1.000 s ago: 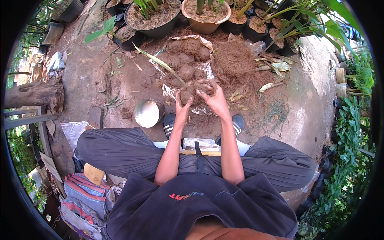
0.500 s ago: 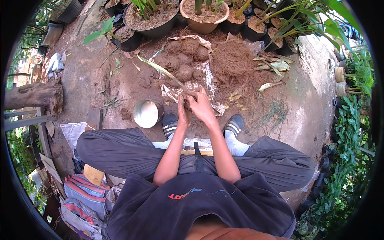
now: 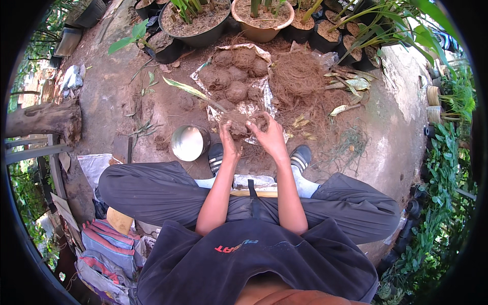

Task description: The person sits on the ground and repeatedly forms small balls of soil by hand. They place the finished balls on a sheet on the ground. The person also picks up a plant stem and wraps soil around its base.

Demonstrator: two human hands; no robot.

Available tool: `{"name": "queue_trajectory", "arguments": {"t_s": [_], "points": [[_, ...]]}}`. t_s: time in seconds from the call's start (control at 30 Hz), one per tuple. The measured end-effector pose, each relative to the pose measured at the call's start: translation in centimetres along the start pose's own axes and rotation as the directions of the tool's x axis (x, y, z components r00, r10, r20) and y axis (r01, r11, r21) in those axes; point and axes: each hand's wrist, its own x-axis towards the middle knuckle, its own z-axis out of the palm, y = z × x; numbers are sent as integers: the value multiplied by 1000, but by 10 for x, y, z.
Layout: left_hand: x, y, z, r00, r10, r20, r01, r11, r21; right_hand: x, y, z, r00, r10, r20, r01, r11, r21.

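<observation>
A clump of wet brown soil (image 3: 235,123) sits between my hands, with a pale green leafy cutting (image 3: 195,91) sticking out toward the far left. My left hand (image 3: 230,143) cups the clump from its left side, fingers closed against it. My right hand (image 3: 269,136) is curled at the clump's right side, its thumb pressed against the soil; mud coats the fingers and partly hides their tips. Just beyond lie several fibre-covered soil balls (image 3: 236,91) on a crumpled whitish sheet (image 3: 268,96). A loose heap of brown fibre (image 3: 296,76) rests to their right.
A pail with a white inside (image 3: 187,143) stands left of my left foot. Potted plants, among them a wide black pot (image 3: 195,38) and a tan pot (image 3: 262,33), line the far side. Dry leaves (image 3: 353,84) and green string (image 3: 352,145) lie to the right.
My hands have moved apart slightly, and the soil clump now shows between them. My right hand has swung from the cutting's stem to the clump's right side. The cutting has shifted slightly left.
</observation>
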Motion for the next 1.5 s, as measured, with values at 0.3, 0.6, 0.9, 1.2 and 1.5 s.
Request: {"name": "queue_trajectory", "arguments": {"t_s": [0.3, 0.6, 0.9, 1.2, 1.5], "points": [[3, 16, 3, 994, -10, -108, -5, 991, -135, 15, 24, -34, 995, 1, 96, 13, 990, -139], [3, 26, 0, 990, 11, -141, -33, 987, -157, 25, 72, -34, 993, 118, 2, -118, 990, -71], [8, 3, -12, 998, 51, -23, -53, 997, -59, -30, 7, -55, 977, 164, 138, -113, 942, -316], [-9, 4, 9, 1000, -19, 1, 19, 980, 198, -22, 37, -49, 965, 257, 58, -216, 897, -385], [-11, -11, 17, 996, 76, 56, -92, 908, 408, -8, 20, -30, 931, -312, -188, 294, 948, -118]]}}
